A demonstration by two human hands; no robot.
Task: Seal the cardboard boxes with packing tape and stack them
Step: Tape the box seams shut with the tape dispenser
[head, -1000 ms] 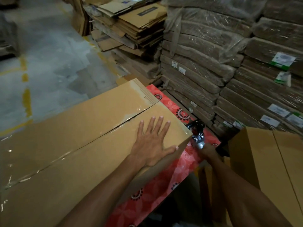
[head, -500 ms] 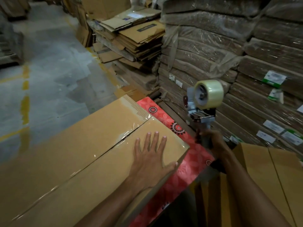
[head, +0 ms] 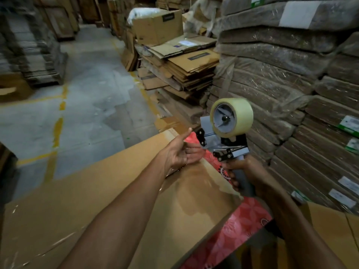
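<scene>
In the head view, your right hand (head: 244, 171) curls its fingers round the handle of the tape dispenser (head: 227, 140), which you hold upright beside the far end of the cardboard box (head: 97, 200). Your left hand (head: 180, 154) hovers at the dispenser's mouth, fingers loosely straight and gripping nothing. You likely want the loose tape end, so pinch it cleanly and land it square on the seam.

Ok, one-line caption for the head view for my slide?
The right hand grips a tape dispenser beside a taped cardboard box; the open left hand reaches toward the dispenser.
</scene>
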